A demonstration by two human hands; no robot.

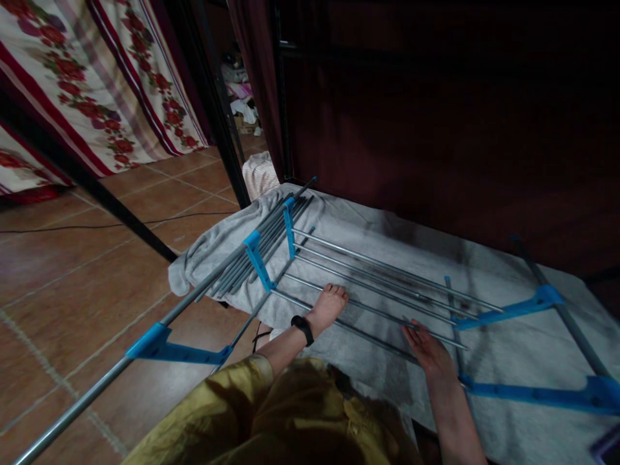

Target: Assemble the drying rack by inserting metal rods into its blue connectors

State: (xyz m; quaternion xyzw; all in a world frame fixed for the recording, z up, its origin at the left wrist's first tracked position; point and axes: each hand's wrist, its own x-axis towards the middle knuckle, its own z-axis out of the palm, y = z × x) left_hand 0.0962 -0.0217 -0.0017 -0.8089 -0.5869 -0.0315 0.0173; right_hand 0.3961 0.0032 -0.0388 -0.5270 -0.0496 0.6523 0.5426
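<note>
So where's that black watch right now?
The black watch is low at centre in the head view, on the wrist of the left hand, which rests on the metal rods over the grey blanket.

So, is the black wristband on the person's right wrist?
No, the black wristband sits at the wrist of the left hand; the right hand has a bare wrist.

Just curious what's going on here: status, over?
Left hand on rack rods, grip unclear. Right hand flat, open, on same rods. Rack lies on grey blanket.
</note>
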